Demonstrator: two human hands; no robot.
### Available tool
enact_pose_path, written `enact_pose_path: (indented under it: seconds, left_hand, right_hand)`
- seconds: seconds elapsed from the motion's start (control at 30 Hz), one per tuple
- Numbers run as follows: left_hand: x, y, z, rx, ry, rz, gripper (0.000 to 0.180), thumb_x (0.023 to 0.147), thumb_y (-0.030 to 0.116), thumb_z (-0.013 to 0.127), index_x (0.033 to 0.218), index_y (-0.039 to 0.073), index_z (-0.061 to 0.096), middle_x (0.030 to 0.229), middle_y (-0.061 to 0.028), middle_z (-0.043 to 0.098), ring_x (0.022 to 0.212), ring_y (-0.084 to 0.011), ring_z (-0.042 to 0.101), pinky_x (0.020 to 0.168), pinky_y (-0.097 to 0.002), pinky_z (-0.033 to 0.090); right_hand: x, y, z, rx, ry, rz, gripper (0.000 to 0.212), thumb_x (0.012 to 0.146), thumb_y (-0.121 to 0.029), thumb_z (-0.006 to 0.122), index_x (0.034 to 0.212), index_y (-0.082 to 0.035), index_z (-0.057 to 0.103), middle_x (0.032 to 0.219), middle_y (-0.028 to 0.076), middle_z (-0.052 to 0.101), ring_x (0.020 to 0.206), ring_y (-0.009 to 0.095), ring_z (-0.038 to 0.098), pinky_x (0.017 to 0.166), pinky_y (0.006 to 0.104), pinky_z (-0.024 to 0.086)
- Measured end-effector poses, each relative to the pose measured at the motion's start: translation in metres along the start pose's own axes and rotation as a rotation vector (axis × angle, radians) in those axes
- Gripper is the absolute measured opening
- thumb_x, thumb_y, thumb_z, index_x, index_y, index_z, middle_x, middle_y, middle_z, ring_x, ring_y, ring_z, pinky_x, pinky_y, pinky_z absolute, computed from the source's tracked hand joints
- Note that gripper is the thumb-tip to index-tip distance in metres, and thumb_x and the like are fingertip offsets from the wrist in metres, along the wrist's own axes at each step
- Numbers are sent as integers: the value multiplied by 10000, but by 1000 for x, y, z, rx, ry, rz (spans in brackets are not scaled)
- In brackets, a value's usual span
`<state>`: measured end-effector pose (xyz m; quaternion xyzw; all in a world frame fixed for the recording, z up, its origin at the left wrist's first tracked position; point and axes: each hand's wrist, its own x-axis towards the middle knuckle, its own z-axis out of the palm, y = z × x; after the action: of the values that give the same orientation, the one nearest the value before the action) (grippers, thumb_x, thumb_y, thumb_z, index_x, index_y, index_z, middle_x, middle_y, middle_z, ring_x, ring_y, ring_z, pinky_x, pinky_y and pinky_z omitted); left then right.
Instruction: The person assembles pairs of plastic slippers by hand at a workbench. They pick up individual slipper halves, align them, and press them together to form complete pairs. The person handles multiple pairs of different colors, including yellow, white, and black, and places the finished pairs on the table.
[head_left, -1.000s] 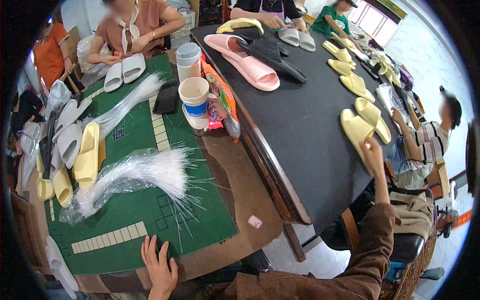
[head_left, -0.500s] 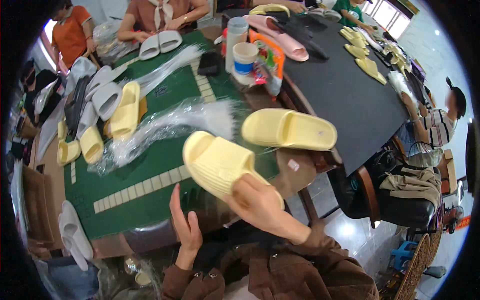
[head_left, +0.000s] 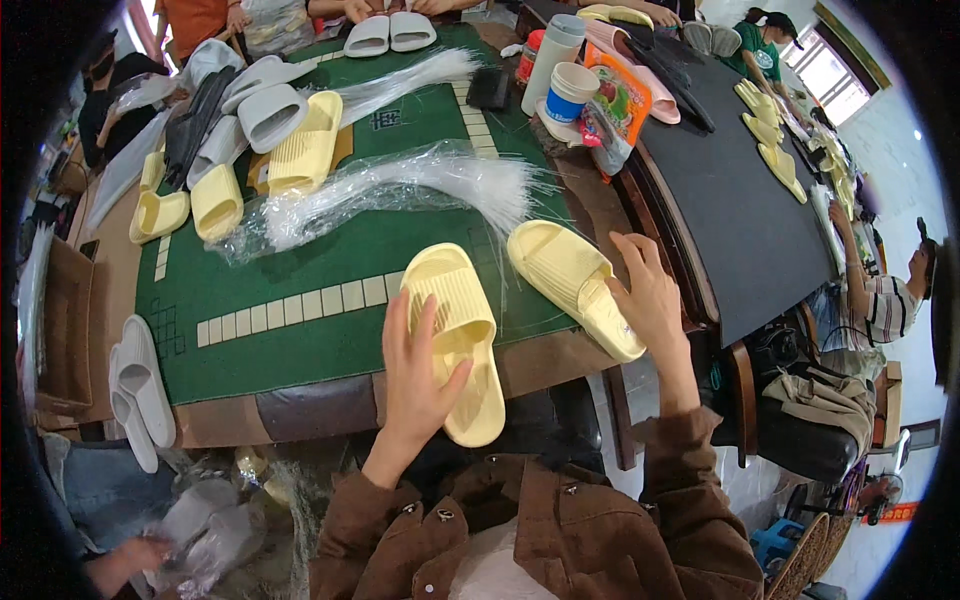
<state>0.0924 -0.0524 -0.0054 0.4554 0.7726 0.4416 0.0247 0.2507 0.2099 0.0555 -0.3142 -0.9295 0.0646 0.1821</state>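
Two yellow slide slippers lie at the table's front edge with their heels toward me. Over the side of the left slipper [head_left: 470, 350] is my left hand [head_left: 415, 385], fingers stretched out and thumb apart; it looks to be resting against the slipper rather than gripping it. My right hand [head_left: 652, 305] is at the heel end of the right slipper [head_left: 565, 270], its fingers spread and curved at the slipper's outer side. Whether those fingertips touch it is hard to tell. Beyond both slippers lies a bundle of clear plastic strands [head_left: 400, 195] partly in a clear bag.
Yellow and grey slippers [head_left: 272, 118] cluster at the green mat's far left. Grey slippers [head_left: 142, 380] sit on the left edge. A cup [head_left: 570, 92] and bottle [head_left: 553, 60] stand at the back. Beside them runs a black table [head_left: 730, 210]. Other people work around; one hand [head_left: 130, 560] is lower left.
The slipper that my right hand held is now at the table edge beside my left hand. My right hand has moved to the other slipper, which has turned heel toward me. The view has shifted.
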Motion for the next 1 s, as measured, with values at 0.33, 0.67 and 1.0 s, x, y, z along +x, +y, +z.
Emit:
enact_pose_path:
  seconds: [0.33,0.67,1.0]
  left_hand:
    - [-7,-14,-2,-205,29,-29,687,712,-199,324,1341,17,494,1460,-187,361,1410,-342,284,1162,-419,248]
    - [-38,-10,-50,-84,342,-29,642,719,-146,316,1309,2,518,1425,-182,402,1366,-323,353,1143,-410,276]
    - [-40,-49,-48,-35,299,-138,645,726,-207,322,1300,14,514,1429,-185,379,1376,-337,331,1146,-409,278]
  right_hand:
    - [-44,25,10,46,-162,31,274,784,-106,611,1045,-39,561,825,197,630,757,402,619,663,480,485]
    - [-62,-81,-9,417,-282,-156,774,729,-56,588,1458,-144,342,825,223,657,718,388,658,646,458,517]
    - [-33,-107,80,271,-263,-220,746,795,-133,585,1477,-141,283,792,206,651,689,410,642,628,507,516]
